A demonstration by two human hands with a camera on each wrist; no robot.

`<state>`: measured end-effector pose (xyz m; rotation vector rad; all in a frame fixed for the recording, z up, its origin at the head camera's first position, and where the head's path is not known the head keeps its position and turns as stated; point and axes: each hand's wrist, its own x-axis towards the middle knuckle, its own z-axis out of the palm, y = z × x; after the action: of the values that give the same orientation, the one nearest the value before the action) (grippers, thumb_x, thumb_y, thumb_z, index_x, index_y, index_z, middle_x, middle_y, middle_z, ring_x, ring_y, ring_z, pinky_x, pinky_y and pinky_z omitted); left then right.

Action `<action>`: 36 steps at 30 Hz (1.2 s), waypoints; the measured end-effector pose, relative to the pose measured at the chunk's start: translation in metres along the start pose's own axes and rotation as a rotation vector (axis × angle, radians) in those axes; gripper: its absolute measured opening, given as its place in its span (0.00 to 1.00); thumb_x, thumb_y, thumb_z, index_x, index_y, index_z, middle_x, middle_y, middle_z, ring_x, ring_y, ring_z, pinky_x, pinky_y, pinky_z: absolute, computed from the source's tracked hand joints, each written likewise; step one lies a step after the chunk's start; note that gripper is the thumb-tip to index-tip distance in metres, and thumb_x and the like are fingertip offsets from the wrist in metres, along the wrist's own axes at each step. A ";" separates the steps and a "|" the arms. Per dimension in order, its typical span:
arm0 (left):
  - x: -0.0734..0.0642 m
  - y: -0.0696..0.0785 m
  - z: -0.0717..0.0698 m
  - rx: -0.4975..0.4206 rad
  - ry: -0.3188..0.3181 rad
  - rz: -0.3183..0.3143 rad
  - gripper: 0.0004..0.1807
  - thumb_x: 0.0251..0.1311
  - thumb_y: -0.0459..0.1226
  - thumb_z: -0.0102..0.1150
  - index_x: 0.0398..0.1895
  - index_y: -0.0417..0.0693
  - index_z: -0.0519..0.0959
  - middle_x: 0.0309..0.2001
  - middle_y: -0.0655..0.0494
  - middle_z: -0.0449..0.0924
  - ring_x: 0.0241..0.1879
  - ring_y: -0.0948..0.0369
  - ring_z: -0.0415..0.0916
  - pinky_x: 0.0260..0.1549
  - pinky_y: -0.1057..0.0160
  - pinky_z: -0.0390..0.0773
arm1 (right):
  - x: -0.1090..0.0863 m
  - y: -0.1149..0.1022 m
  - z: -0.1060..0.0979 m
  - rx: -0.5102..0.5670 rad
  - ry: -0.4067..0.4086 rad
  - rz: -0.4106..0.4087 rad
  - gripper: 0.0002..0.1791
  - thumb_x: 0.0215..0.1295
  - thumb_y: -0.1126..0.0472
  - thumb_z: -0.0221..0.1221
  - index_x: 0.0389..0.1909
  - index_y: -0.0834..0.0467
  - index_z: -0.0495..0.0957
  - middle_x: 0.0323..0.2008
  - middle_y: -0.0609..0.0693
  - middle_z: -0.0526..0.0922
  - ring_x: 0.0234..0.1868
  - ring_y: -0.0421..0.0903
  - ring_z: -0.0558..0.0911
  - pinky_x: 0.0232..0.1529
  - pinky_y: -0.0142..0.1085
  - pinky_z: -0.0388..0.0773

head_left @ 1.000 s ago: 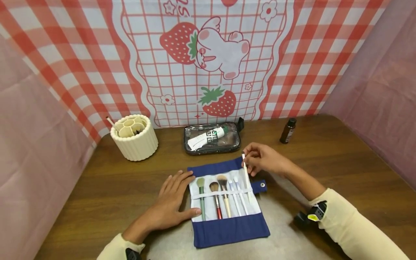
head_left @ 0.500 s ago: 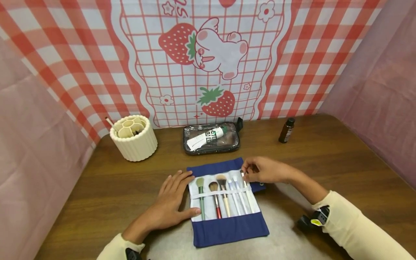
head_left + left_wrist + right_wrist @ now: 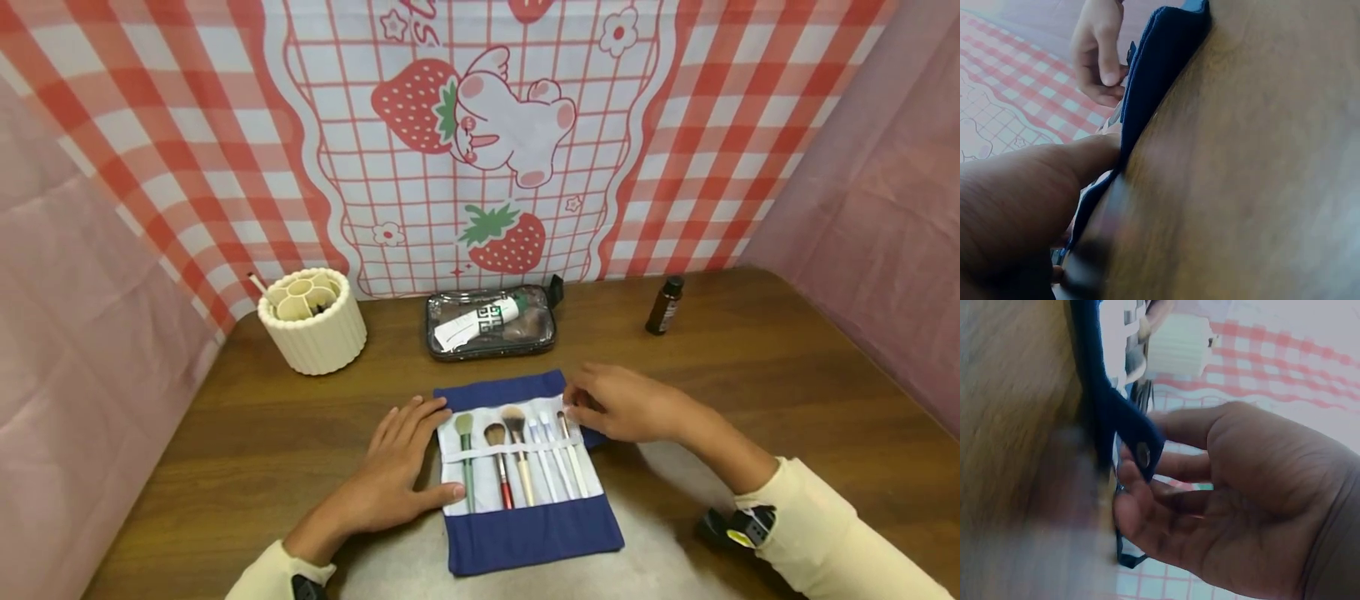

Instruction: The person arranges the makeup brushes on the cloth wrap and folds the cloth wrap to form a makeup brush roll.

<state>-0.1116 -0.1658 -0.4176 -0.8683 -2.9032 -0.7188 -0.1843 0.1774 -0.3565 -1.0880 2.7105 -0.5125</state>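
Observation:
A blue brush roll (image 3: 534,537) lies unfolded, its white inside facing up. Under its white elastic band sit a green makeup brush (image 3: 468,471), a red-handled brush (image 3: 504,483), a cream-handled brush (image 3: 522,475), two pale slim brushes and, rightmost, a slim white brush (image 3: 576,467) with a dark tip. My left hand (image 3: 397,471) rests spread along the roll's left edge, thumb over the white lining. Beside the upper right edge is my right hand (image 3: 630,404), fingers loosely bent and holding nothing. In the right wrist view its fingers surround the snap tab (image 3: 1138,437).
Behind the roll lies a clear pouch (image 3: 525,333) with a white tube (image 3: 476,323) inside. A cream ribbed holder (image 3: 318,342) stands at the back left, a small dark bottle (image 3: 664,307) at the back right. A checked cloth (image 3: 697,125) hangs behind the wooden table (image 3: 225,467).
My right hand lowered the slim white brush down under the band, then let go and shifted slightly right. My left hand has stayed in place.

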 end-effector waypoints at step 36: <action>0.007 0.002 -0.039 0.037 -0.062 0.104 0.09 0.67 0.43 0.63 0.43 0.48 0.80 0.46 0.56 0.72 0.49 0.58 0.69 0.50 0.54 0.75 | -0.055 -0.057 0.014 0.212 -0.240 -0.324 0.12 0.78 0.50 0.51 0.54 0.45 0.79 0.44 0.32 0.77 0.42 0.29 0.75 0.43 0.27 0.76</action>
<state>-0.1203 -0.1778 -0.3806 -1.0464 -2.8885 -0.6388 -0.1049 0.1738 -0.3466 -1.4314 2.2295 -0.6524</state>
